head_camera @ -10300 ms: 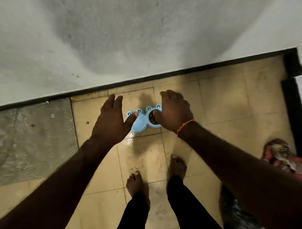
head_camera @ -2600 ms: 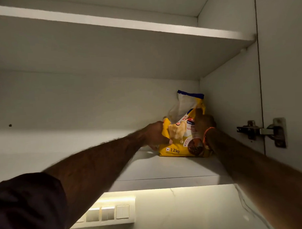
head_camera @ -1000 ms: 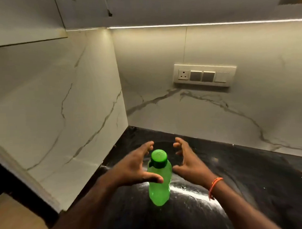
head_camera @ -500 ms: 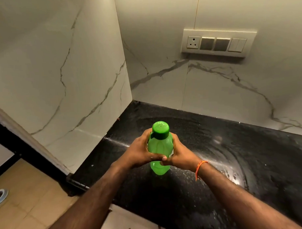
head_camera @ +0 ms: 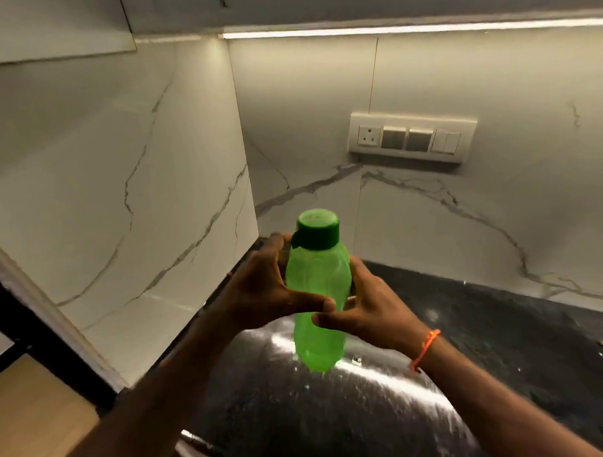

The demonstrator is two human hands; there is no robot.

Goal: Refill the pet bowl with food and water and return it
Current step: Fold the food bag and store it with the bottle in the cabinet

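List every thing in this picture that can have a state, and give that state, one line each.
Green water bottle: upright, lifted off the black countertop, cap on.
Left hand: fingers curled round the bottle.
Right hand: fingers curled round the bottle.
Wall socket: nothing plugged in.

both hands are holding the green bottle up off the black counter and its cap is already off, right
Not quite: the cap is on, a darker green lid closing the top of the green bottle, as the head view shows. The rest holds: the left hand and the right hand both grip the bottle, and it is lifted clear of the black counter.
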